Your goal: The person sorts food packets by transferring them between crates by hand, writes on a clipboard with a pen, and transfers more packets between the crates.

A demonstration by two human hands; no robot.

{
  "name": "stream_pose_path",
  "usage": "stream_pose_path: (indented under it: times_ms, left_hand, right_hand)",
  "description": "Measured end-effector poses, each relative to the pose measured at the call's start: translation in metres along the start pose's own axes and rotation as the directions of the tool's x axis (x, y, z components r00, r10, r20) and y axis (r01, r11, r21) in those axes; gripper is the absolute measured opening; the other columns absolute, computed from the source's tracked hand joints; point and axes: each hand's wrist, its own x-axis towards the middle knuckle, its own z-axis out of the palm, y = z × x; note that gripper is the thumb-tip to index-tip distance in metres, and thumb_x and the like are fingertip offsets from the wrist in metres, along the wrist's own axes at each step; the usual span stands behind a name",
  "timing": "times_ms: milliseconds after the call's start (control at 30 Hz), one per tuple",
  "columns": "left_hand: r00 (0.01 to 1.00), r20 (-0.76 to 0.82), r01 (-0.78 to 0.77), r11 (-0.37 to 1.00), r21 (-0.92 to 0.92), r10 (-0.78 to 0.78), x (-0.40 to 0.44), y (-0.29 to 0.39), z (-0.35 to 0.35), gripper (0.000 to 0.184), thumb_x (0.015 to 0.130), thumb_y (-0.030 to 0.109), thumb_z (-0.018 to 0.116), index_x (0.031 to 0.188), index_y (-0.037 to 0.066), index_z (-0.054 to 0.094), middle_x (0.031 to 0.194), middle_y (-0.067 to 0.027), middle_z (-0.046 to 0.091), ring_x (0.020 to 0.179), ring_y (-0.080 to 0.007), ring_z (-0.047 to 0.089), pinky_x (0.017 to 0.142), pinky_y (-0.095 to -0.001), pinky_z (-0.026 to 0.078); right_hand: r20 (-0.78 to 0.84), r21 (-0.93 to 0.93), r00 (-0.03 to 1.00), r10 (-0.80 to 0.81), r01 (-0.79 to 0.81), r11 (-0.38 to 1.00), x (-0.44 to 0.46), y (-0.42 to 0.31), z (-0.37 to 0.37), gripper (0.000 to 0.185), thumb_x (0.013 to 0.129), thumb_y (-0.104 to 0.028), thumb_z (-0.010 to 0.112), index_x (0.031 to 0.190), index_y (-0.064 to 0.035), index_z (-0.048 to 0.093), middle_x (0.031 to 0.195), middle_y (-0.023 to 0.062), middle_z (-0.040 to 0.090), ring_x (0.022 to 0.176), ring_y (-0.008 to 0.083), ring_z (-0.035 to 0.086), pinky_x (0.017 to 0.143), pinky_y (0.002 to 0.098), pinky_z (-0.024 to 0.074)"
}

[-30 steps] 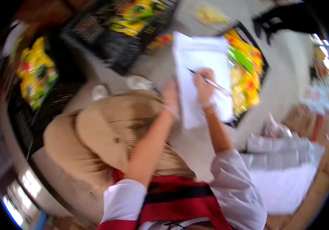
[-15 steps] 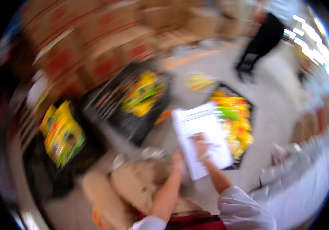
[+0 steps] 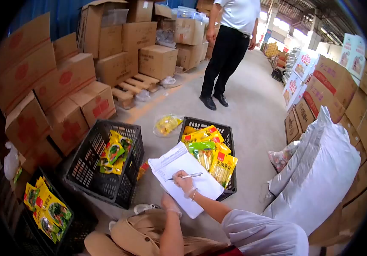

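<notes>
My right hand [image 3: 184,182] is closed round a pen [image 3: 195,175] and rests on a stack of white papers [image 3: 192,194] with printed lines near its top. At the lower left edge of the papers is my left hand [image 3: 170,202], its fingers partly hidden under the sheets. The papers lean over the near side of a black crate [image 3: 233,149] holding several yellow packets [image 3: 223,167] and a green one [image 3: 202,147].
Another black crate [image 3: 106,187] with yellow packets stands left of centre, a third [image 3: 81,222] at lower left. A person [image 3: 228,47] stands ahead. Cartons [image 3: 158,62] line the left, white sacks [image 3: 316,170] the right. A clear bag [image 3: 167,124] lies on the floor.
The view has tilted up and sharpened, bringing the cartons and the standing person into sight. The papers and my hands sit lower in view; the pen stays in my right hand.
</notes>
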Motion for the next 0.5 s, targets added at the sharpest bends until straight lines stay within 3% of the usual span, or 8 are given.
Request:
stream_pose_path:
  times_ms: [67, 100, 200, 300, 367, 400, 500]
  left_hand:
    - [0.999, -0.033, 0.019, 0.999, 0.037, -0.018, -0.002, 0.004, 0.0, 0.026, 0.085, 0.025, 0.04, 0.082, 0.008, 0.06, 0.069, 0.0008, 0.056, 0.057, -0.0122, 0.05, 0.05, -0.0255, 0.039]
    - [1.0, -0.017, 0.02, 0.998, 0.066, -0.019, -0.001, 0.005, -0.003, 0.026, 0.085, 0.025, 0.04, 0.082, 0.008, 0.06, 0.069, 0.0008, 0.056, 0.057, -0.0122, 0.05, 0.05, -0.0255, 0.039]
    - [0.998, 0.059, 0.038, 0.996, -0.087, -0.033, -0.004, 0.004, -0.005, 0.025, 0.085, 0.024, 0.04, 0.081, 0.008, 0.059, 0.071, -0.0007, 0.057, 0.058, -0.0137, 0.052, 0.051, -0.0271, 0.04]
    - [0.997, 0.004, 0.075, 0.986, -0.15, -0.075, -0.003, 0.005, -0.002, 0.024, 0.084, 0.022, 0.04, 0.082, 0.007, 0.059, 0.074, -0.0029, 0.058, 0.06, -0.0156, 0.054, 0.052, -0.0285, 0.042]
    - [0.997, -0.002, 0.074, 0.982, -0.173, -0.076, 0.005, -0.005, -0.01, 0.024, 0.084, 0.021, 0.042, 0.082, 0.005, 0.059, 0.079, -0.0045, 0.059, 0.062, -0.0169, 0.055, 0.054, -0.0293, 0.044]
    - [0.997, -0.032, 0.067, 0.993, -0.098, -0.07, 0.005, -0.004, -0.009, 0.024, 0.084, 0.02, 0.041, 0.082, 0.004, 0.059, 0.077, -0.0052, 0.059, 0.062, -0.0166, 0.055, 0.053, -0.0297, 0.043]
    - [0.994, -0.02, 0.102, 0.974, -0.204, -0.108, -0.036, 0.023, 0.001, 0.024, 0.084, 0.021, 0.04, 0.077, 0.005, 0.058, 0.071, -0.0044, 0.057, 0.057, -0.0155, 0.052, 0.051, -0.0295, 0.041]
  right_hand:
    - [-0.027, 0.025, 0.994, 0.11, -0.11, 0.994, -0.002, -0.007, 0.001, 0.011, 0.081, -0.012, 0.059, 0.077, -0.0067, 0.05, 0.059, 0.0, 0.05, 0.047, 0.0058, 0.043, 0.041, 0.0196, 0.0333]
    - [-0.054, 0.042, 0.993, 0.103, -0.1, 0.994, -0.005, -0.011, 0.003, 0.011, 0.081, -0.012, 0.059, 0.077, -0.0067, 0.05, 0.059, 0.0, 0.05, 0.047, 0.0058, 0.043, 0.041, 0.0196, 0.0333]
    - [-0.029, 0.078, 0.991, 0.134, -0.132, 0.988, -0.008, -0.026, 0.003, 0.013, 0.079, -0.015, 0.06, 0.074, -0.0066, 0.051, 0.057, 0.0007, 0.05, 0.047, 0.0063, 0.044, 0.042, 0.0208, 0.0346]
    - [-0.029, 0.016, 0.989, 0.142, -0.142, 0.99, 0.0, -0.029, 0.007, 0.014, 0.077, -0.017, 0.06, 0.073, -0.0064, 0.051, 0.056, 0.002, 0.051, 0.046, 0.0074, 0.043, 0.041, 0.0209, 0.034]
    - [-0.043, 0.061, 0.972, 0.231, -0.229, 0.972, -0.003, -0.031, 0.005, 0.015, 0.077, -0.018, 0.06, 0.071, -0.0067, 0.052, 0.056, 0.0023, 0.052, 0.045, 0.0084, 0.044, 0.041, 0.0215, 0.0339]
    - [-0.027, 0.1, 0.971, 0.237, -0.233, 0.967, 0.0, -0.025, 0.003, 0.015, 0.077, -0.018, 0.059, 0.072, -0.0069, 0.052, 0.056, 0.0024, 0.052, 0.045, 0.0092, 0.045, 0.041, 0.022, 0.0341]
    - [-0.05, 0.079, 0.978, 0.2, -0.196, 0.977, 0.003, -0.019, 0.002, 0.015, 0.077, -0.018, 0.059, 0.071, -0.0073, 0.051, 0.056, 0.0021, 0.051, 0.044, 0.0092, 0.045, 0.041, 0.0223, 0.0342]
